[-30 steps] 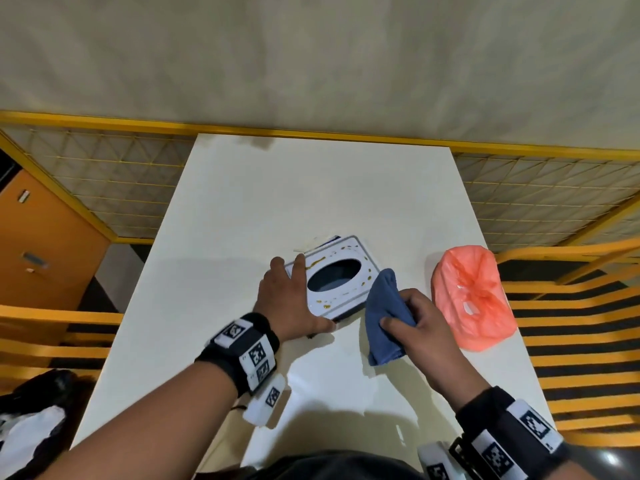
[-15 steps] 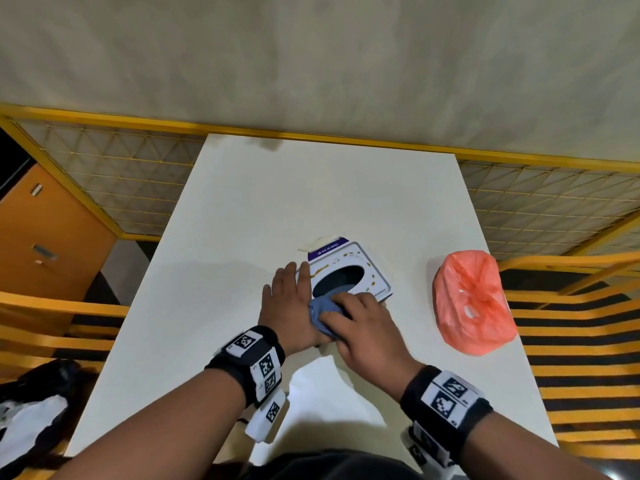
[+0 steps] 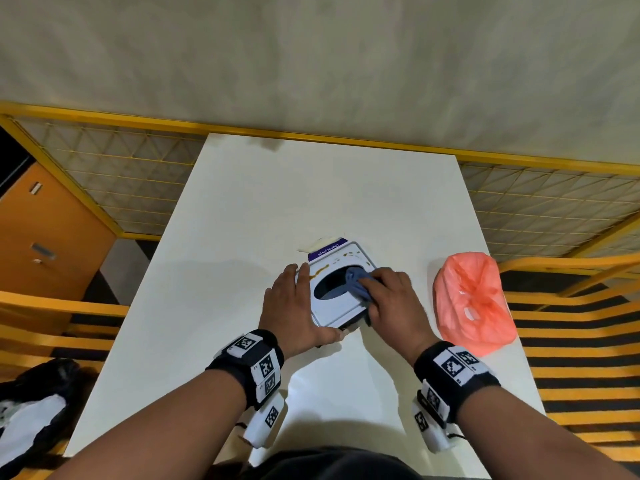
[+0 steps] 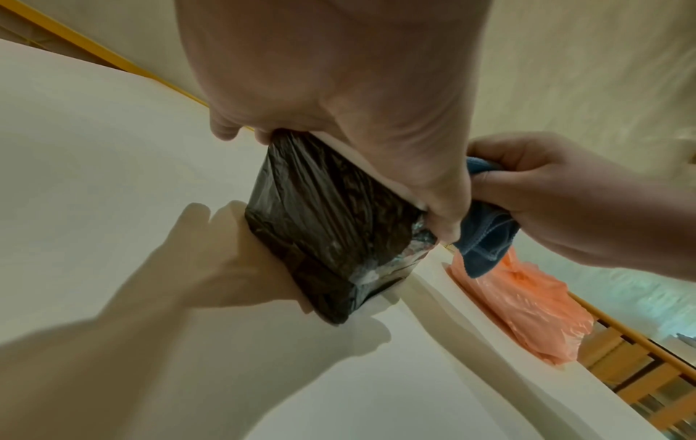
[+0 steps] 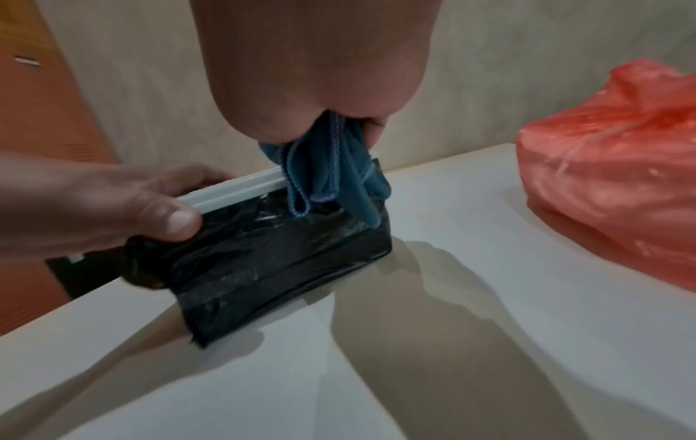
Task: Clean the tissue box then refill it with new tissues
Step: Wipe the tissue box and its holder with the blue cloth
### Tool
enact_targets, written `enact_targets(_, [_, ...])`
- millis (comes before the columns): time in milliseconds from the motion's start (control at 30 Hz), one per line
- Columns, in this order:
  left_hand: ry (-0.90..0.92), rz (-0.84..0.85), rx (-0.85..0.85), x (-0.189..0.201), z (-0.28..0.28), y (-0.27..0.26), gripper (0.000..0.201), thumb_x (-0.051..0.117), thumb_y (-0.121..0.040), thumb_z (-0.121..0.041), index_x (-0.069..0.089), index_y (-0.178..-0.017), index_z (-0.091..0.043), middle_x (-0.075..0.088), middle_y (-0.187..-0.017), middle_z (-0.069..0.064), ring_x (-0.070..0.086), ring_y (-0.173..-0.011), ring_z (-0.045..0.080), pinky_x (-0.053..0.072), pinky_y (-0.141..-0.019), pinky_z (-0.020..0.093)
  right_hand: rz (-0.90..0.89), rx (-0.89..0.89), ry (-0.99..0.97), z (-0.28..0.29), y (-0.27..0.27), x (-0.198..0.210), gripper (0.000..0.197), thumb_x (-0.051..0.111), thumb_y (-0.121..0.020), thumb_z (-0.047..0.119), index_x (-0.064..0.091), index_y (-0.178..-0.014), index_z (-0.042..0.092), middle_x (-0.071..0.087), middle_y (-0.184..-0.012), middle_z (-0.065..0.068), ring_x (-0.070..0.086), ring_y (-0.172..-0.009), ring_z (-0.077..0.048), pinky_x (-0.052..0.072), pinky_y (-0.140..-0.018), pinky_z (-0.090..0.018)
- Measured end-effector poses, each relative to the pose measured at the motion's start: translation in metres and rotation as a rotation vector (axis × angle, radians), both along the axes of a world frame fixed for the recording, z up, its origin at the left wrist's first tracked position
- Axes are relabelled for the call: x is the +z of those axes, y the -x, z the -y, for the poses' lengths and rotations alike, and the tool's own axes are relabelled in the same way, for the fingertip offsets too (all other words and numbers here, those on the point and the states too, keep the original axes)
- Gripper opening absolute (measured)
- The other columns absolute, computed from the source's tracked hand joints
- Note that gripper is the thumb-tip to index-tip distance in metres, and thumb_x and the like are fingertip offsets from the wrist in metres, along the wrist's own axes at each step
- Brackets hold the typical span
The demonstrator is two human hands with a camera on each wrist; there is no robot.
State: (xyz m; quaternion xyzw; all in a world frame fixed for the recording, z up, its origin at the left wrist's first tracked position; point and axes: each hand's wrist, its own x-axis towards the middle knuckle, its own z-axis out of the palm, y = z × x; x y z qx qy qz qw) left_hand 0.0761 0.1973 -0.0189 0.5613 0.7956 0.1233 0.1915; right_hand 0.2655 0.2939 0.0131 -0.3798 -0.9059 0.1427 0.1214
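Note:
The tissue box [image 3: 337, 299] stands mid-table, with a white top, an oval opening, brown stains along its far edge and black wrapped sides [image 4: 331, 226] [image 5: 271, 253]. My left hand [image 3: 294, 303] grips its left side, thumb on the near corner [image 5: 169, 220]. My right hand [image 3: 391, 299] holds a bunched blue cloth [image 3: 358, 284] [image 5: 331, 178] [image 4: 485, 235] and presses it on the right part of the box top, beside the opening.
An orange-pink plastic bag [image 3: 472, 299] lies right of the box, close to the white table's [image 3: 311, 195] right edge. Yellow wire railing [image 3: 104, 174] runs behind and beside the table. An orange cabinet [image 3: 45, 244] stands at the left.
My right hand brought the cloth from beside the box onto its near left edge, then slid it across to the right side of the top. The left hand kept its hold.

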Motion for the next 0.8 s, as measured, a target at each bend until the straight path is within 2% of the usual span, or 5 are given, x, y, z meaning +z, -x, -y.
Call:
enact_targets(167, [-0.009,-0.010,0.003,0.000,0.000,0.000,0.144,0.060,-0.044,-0.089,0.003,-0.155,-0.017,0.014,-0.159,0.011,0.021,-0.145,0.030,0.029,-0.114,0.049,-0.124,-0.237,0.034,-0.017,0.000,0.006,0.038,0.055,-0.071,-0.010,0.069,-0.104,0.004,0.059,-0.098,-0.016,0.054,-0.083,-0.041,0.042,-0.073,-0.037])
enact_targets(400, [-0.059,0.146,0.025,-0.002,0.002,0.004,0.133,0.045,-0.048,-0.079,0.006,-0.158,-0.015,0.013,-0.161,0.011,0.023,-0.146,0.030,0.026,-0.117,0.046,-0.021,0.204,0.034,0.061,0.034,0.013,0.043,0.038,-0.072,0.017,0.068,-0.103,0.014,0.060,-0.100,-0.007,0.051,-0.085,-0.029,0.045,-0.069,-0.034])
enact_targets(533, [-0.139,0.165,0.043,-0.007,0.007,0.003,0.140,0.059,-0.047,-0.080,0.007,-0.157,-0.011,0.015,-0.162,0.011,0.023,-0.147,0.029,0.030,-0.115,0.051,0.026,0.188,0.029,0.051,0.022,0.003,0.039,0.043,-0.076,0.019,0.067,-0.107,0.015,0.060,-0.102,-0.005,0.051,-0.085,-0.028,0.045,-0.071,-0.033])
enact_targets(667, [-0.119,0.130,0.051,-0.004,0.007,0.002,0.149,0.066,-0.044,-0.088,0.006,-0.156,-0.010,0.011,-0.164,0.008,0.017,-0.150,0.024,0.028,-0.118,0.045,0.042,0.109,0.005,0.025,0.009,0.001,0.041,0.041,-0.075,0.018,0.067,-0.105,0.012,0.061,-0.102,-0.009,0.054,-0.085,-0.032,0.051,-0.066,-0.043])
enact_targets(800, [-0.079,0.101,0.044,0.001,0.006,0.002,0.148,0.067,-0.044,-0.087,0.003,-0.156,-0.014,0.007,-0.165,0.004,0.014,-0.150,0.023,0.026,-0.119,0.043,-0.035,-0.043,0.010,0.001,-0.005,0.002,0.039,0.057,-0.072,0.001,0.068,-0.108,0.007,0.061,-0.099,-0.013,0.053,-0.081,-0.036,0.050,-0.067,-0.040])
